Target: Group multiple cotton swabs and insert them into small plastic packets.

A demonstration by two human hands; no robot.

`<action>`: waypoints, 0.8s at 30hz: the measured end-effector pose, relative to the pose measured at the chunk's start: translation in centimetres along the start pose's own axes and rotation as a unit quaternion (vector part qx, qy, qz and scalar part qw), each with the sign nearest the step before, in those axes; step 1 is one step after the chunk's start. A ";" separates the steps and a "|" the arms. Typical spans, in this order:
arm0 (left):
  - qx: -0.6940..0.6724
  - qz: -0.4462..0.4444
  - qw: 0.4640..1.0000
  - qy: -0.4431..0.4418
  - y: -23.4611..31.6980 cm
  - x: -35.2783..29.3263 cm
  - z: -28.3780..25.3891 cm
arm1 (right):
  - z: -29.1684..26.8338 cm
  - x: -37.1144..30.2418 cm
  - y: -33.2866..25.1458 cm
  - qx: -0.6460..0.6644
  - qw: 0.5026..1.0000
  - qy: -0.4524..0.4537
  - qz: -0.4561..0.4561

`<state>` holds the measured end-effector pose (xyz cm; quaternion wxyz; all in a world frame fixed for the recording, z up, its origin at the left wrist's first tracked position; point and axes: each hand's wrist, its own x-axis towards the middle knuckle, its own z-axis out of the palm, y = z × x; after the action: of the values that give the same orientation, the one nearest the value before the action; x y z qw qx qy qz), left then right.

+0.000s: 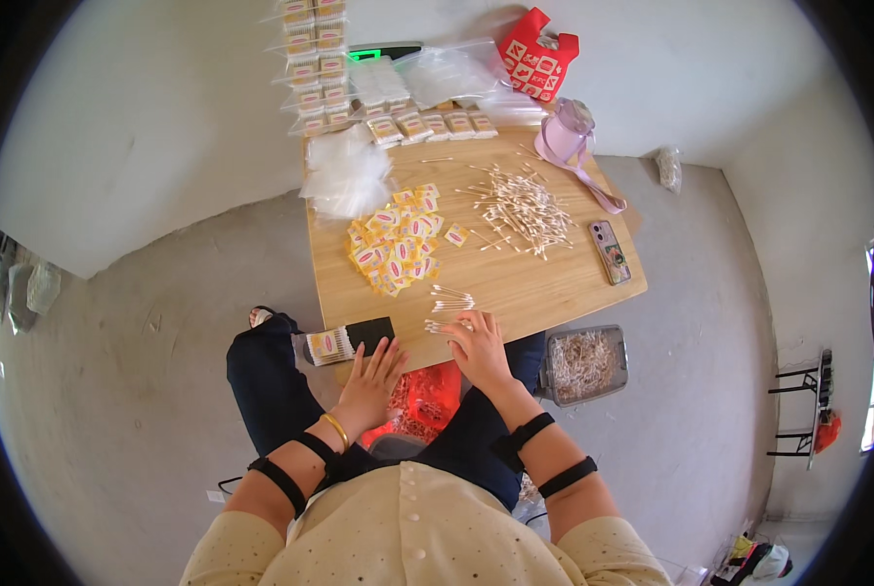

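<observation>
My left hand lies with its fingers stretched out, the tips touching a black block at the table's near edge. Against the left end of that block is a clear bag of cotton swabs with a yellow-and-white label card. With fingers bent, my right hand grips a few cotton swabs near the front edge; their far ends are hidden under the fingers. Just beyond it lies a small row of loose swabs. A heap of label cards and a larger pile of swabs lie farther back.
Empty clear bags sit at the back left, beside filled packets. A pink cup with a strap, a phone and a red bag stand or lie rightward. A grey bin of swabs is beside my leg.
</observation>
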<state>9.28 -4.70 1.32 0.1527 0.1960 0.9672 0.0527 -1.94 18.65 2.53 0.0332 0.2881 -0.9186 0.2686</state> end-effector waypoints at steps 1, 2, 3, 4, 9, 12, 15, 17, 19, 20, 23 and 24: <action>0.002 -0.002 1.000 -0.001 0.1 0.0 0.0 | 0.1 -0.1 0.0 -0.002 1.000 0.011 0.000; 0.001 -0.003 1.000 -0.001 0.1 0.0 0.0 | 0.2 -0.1 0.1 -0.003 1.000 0.010 -0.001; 0.003 -0.003 1.000 -0.002 0.1 0.1 -0.1 | 0.3 -0.2 0.2 -0.008 1.000 0.006 -0.001; 0.004 -0.004 1.000 -0.003 0.1 0.0 0.0 | 0.4 -0.3 0.2 -0.012 1.000 0.002 -0.001; 0.009 -0.009 1.000 -0.002 0.1 0.0 0.2 | 0.5 -0.5 -0.1 -0.018 1.000 0.000 -0.002; 0.010 -0.010 1.000 0.001 0.1 0.0 0.4 | 0.6 -0.4 0.0 -0.020 1.000 0.006 0.001; 0.008 -0.007 1.000 0.006 0.1 0.1 0.3 | 0.6 -0.3 0.1 -0.025 1.000 0.008 0.003; 0.007 -0.007 1.000 0.004 0.1 0.1 0.3 | 0.6 -0.3 0.1 -0.028 1.000 0.003 0.003; 0.017 -0.007 1.000 0.010 0.1 0.0 0.4 | 0.5 -0.2 0.1 -0.027 1.000 -0.008 0.007; 0.016 -0.008 1.000 0.010 0.1 0.0 0.5 | 0.5 -0.2 0.1 -0.027 1.000 -0.009 0.006; 0.013 -0.007 1.000 0.005 0.1 0.1 0.5 | 0.6 0.1 0.2 -0.028 1.000 0.008 0.006; 0.015 -0.006 1.000 0.005 0.1 0.1 0.4 | 0.7 0.2 0.2 -0.035 0.999 0.014 0.010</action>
<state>9.39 -4.60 0.90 0.1450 0.1924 0.9698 0.0385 -2.15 18.39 1.90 0.0531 0.2735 -0.9299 0.2402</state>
